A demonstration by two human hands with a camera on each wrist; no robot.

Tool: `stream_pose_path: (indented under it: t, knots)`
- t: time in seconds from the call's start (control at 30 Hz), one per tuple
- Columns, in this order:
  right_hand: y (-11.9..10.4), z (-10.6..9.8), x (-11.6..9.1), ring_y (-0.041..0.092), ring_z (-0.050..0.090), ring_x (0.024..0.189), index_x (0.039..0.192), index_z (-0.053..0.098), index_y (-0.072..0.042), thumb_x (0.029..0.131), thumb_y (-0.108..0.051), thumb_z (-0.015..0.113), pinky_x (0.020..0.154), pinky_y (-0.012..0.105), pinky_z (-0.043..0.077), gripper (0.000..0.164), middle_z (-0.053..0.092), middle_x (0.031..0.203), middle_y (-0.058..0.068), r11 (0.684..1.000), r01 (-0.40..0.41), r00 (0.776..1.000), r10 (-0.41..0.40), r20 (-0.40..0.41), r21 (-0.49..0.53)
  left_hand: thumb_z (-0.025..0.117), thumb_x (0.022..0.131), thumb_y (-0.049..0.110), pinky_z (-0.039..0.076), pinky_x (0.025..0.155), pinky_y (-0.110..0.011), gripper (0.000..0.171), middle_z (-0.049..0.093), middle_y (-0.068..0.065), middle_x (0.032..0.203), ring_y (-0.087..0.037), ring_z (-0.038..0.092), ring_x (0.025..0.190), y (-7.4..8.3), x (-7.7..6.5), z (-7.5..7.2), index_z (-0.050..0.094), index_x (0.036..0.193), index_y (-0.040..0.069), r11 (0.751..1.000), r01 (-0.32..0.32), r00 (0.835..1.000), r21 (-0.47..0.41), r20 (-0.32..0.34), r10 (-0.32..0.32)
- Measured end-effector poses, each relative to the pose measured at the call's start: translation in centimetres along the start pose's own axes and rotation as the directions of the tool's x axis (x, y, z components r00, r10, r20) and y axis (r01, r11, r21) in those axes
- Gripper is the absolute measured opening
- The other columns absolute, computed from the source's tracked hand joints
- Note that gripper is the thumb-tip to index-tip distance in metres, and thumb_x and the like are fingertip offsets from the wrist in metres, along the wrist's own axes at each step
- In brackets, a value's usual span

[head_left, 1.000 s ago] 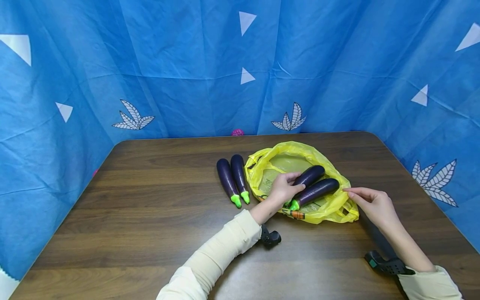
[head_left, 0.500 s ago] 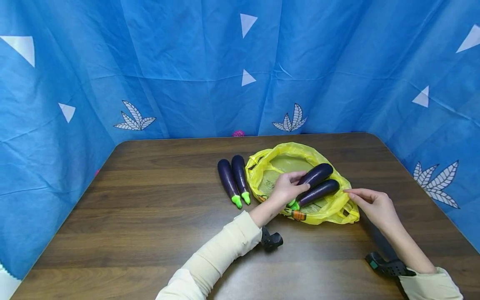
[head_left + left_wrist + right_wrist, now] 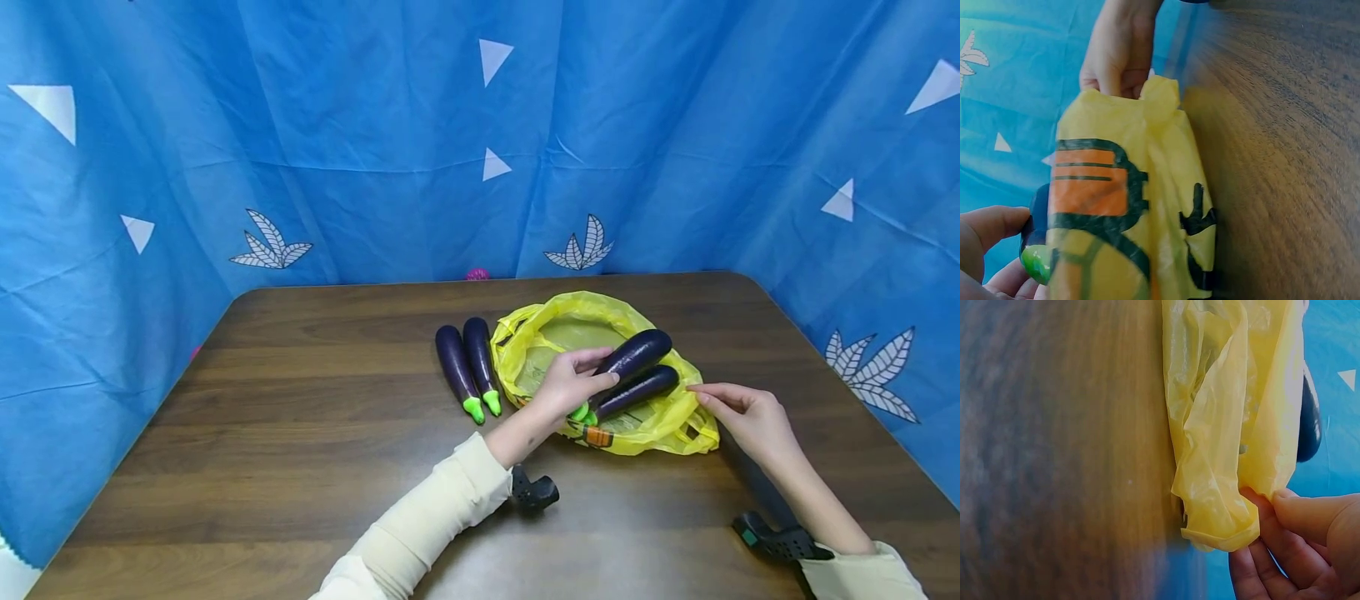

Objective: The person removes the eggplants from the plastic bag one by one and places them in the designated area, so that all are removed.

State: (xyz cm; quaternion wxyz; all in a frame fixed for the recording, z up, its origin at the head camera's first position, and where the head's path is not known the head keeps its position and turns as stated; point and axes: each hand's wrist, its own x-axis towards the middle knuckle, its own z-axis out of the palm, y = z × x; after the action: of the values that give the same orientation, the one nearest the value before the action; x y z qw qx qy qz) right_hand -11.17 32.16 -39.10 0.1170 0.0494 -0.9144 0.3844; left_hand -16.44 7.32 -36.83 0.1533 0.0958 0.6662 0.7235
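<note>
My left hand (image 3: 567, 387) grips a dark purple eggplant (image 3: 637, 353) near its green stem end, over the mouth of a yellow plastic bag (image 3: 592, 307). Just below it in the bag lies another eggplant (image 3: 640, 392), its green stem toward my left hand. In the left wrist view, the bag's printed side (image 3: 1097, 181) hides most of the held eggplant (image 3: 1038, 215). With thumb and fingers, my right hand (image 3: 756, 423) pinches the bag's right edge; the right wrist view shows the thumb (image 3: 1316, 515) on the yellow plastic (image 3: 1272, 469).
Two more eggplants, one outer (image 3: 456, 367) and one inner (image 3: 479, 358), lie side by side on the brown wooden table (image 3: 300, 417), left of the bag. A blue patterned curtain (image 3: 375, 167) hangs behind the table. Black devices are strapped at the left wrist (image 3: 534, 490) and right wrist (image 3: 780, 540).
The eggplant in my left hand has moved right and slightly up across the bag, overlapping more of the one below it. My right hand stays at the bag's edge.
</note>
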Motion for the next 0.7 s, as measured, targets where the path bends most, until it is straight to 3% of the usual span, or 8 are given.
stream_pose_path:
  t: [0.4,0.7]
  knots:
    - [-0.1,0.1,0.0,-0.017,0.046,0.082,0.105,0.068,0.007,0.094,-0.015,0.059,0.066,0.006,0.042,0.026,0.066,0.101,0.022,1.0,-0.009,1.0,0.009,0.005,0.013,0.066,0.085,0.002,0.044,0.09,-0.024,0.042,0.058,-0.008,0.124,-0.016,0.053,0.114,1.4,-2.1,-1.7,0.058,0.126,0.002,0.999,-0.034,0.999,-0.024,0.02,0.034]
    - [0.0,0.0,0.2,-0.018,0.046,0.083,0.104,0.069,0.006,0.093,-0.013,0.06,0.066,0.005,0.042,0.024,0.066,0.1,0.022,1.0,0.009,1.0,-0.009,-0.007,0.016,0.066,0.086,0.003,0.045,0.089,-0.024,0.041,0.058,-0.007,0.124,-0.015,0.053,0.113,2.1,-2.7,-2.5,0.058,0.127,0.003,0.997,-0.066,0.997,-0.035,0.03,0.067]
